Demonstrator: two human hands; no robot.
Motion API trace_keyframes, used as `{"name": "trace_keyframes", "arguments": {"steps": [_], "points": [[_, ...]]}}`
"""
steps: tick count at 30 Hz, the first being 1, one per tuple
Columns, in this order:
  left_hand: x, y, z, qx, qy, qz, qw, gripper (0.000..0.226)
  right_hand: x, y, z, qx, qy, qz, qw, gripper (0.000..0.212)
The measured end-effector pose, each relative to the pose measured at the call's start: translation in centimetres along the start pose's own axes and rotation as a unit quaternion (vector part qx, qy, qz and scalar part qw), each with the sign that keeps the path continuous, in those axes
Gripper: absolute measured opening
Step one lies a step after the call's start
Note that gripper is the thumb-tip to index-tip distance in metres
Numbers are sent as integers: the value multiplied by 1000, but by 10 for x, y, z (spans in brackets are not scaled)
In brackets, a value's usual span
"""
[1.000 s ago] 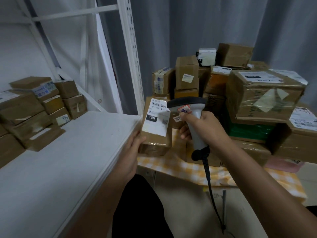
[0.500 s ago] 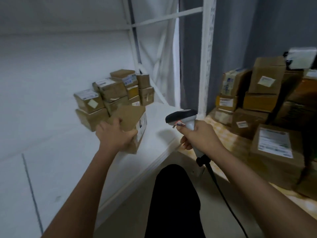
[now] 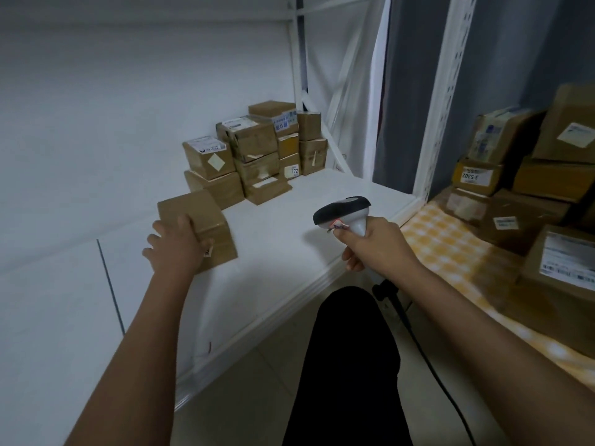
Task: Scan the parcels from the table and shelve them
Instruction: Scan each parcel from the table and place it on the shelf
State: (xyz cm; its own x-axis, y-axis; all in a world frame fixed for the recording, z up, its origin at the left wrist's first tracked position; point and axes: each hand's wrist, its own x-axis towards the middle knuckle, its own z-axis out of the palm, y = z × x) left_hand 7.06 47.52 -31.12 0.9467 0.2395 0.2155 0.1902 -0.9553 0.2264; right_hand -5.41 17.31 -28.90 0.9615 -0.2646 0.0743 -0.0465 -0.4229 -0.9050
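Left hand (image 3: 175, 249): fingers curled over near face and top of brown parcel (image 3: 201, 228), holding it; parcel on white shelf (image 3: 289, 239) or just above, contact unclear under blur; sits beyond fingers, toward wall. Stacked parcels (image 3: 257, 152): further back and right of held one; gap between, so placement likely means pushing forward-right. Right hand (image 3: 373, 246): wrapped round scanner (image 3: 346, 214) grip, idle over shelf edge. Table parcels (image 3: 528, 201): far right, on checked cloth (image 3: 447, 243).

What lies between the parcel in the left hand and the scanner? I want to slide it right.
Only bare white shelf separates the parcel from the scanner, as the head view shows.
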Motion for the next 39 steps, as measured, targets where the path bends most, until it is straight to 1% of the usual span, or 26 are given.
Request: {"name": "trace_keyframes", "arguments": {"steps": [4,9,13,20,23,25,28,30,32,34,37,39], "points": [[29,-15,-1,-2,-1,-33,999,51,4,1,5,-9,-3,8,1000,29],[72,-22,4,-27,15,-15,999,33,10,3,8,-31,0,11,999,27],[98,-19,6,-41,20,21,999,33,18,3,10,-50,8,3,999,28],[129,-18,15,-75,40,12,996,33,35,2,19,-65,12,2,998,30],[127,-16,23,-97,67,10,993,30,40,3,22,-60,10,6,998,29],[123,-18,29,-100,91,24,991,32,41,4,24,-60,6,7,998,29],[115,-12,33,-79,141,75,984,42,39,8,24,-60,4,10,998,28],[102,10,30,-74,152,140,976,41,35,10,19,-58,10,12,998,27],[79,44,30,-98,148,205,963,37,30,11,10,-60,19,13,998,28],[51,85,34,-145,122,268,945,39,21,15,-5,-64,34,17,997,30],[5,149,44,-215,48,338,915,40,4,24,-37,-70,74,30,994,31],[-31,191,49,-244,-3,372,896,38,-11,29,-63,-75,101,44,991,26]]}}
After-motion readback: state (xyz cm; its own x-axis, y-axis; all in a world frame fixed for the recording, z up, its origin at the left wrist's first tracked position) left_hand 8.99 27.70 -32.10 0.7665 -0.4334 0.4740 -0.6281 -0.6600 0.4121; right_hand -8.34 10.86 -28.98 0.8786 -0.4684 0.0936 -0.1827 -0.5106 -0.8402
